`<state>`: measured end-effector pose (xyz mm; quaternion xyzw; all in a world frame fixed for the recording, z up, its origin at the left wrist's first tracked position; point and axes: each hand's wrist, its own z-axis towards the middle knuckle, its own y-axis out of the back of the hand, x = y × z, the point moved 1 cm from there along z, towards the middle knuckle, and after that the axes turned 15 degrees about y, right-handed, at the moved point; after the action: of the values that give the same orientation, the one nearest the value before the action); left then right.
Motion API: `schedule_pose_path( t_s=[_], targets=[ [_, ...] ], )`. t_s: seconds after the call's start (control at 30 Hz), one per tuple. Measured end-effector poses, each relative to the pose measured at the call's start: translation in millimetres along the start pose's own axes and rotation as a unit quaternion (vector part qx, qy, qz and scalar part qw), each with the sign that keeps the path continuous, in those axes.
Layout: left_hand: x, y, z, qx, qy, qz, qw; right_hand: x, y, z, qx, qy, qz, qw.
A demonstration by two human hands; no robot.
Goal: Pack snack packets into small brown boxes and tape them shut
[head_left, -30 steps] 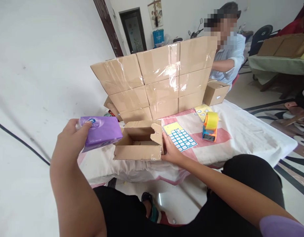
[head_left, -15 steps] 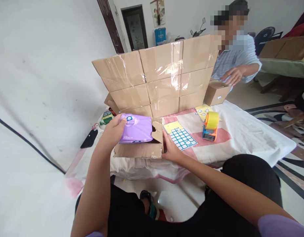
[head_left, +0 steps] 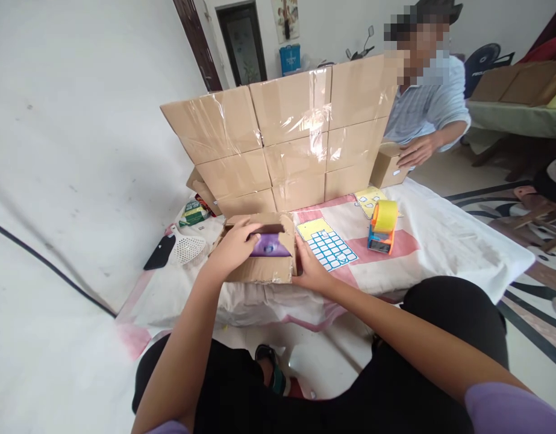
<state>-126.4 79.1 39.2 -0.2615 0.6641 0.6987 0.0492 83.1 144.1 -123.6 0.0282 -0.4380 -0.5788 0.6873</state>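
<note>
A purple tissue pack (head_left: 272, 245) sits mostly down inside an open cardboard box (head_left: 259, 269) at the table's near edge. Only its purple front with a blue mark shows through the box's torn opening. My left hand (head_left: 235, 248) reaches over the box's left side, thumb and fingers closed at the pack's upper left part; its fingertips are partly hidden. Against the box's right wall, my right hand (head_left: 310, 267) grips the side, thumb up along the edge and fingers hidden underneath.
Behind the box stands a tall wall of taped cartons (head_left: 296, 138). To the right lie a keyboard-patterned card (head_left: 329, 247) and a yellow tape dispenser (head_left: 383, 226). A white fly swatter (head_left: 188, 248) and a green packet (head_left: 193, 213) are left. A co-worker's hand (head_left: 417, 150) touches a small box (head_left: 389, 164).
My left hand has lowered the purple pack from above the box into its opening. My right hand stays on the box. The co-worker's hand has come down along the small box.
</note>
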Motion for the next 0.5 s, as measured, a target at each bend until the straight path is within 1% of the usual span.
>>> schedule_pose_path(
  t_s=[0.1,0.17,0.33,0.43,0.5],
  targets=[
    [2,-4.7,4,0.024,-0.007,0.006,1.0,0,-1,0,0.002,0.008,-0.009,1.0],
    [6,-3.3,6,0.031,-0.016,0.01,0.999,0,-1,-1,0.002,0.011,-0.01,1.0],
    [15,13.9,7,0.091,-0.074,0.068,0.991,1,-1,0,0.005,0.01,-0.013,1.0],
    [11,22.4,6,0.094,-0.079,0.114,0.986,3,-1,0,0.002,0.009,-0.016,1.0],
    [4,22.1,7,0.092,-0.082,0.124,0.985,3,-1,0,0.003,0.011,-0.013,1.0]
  ],
)
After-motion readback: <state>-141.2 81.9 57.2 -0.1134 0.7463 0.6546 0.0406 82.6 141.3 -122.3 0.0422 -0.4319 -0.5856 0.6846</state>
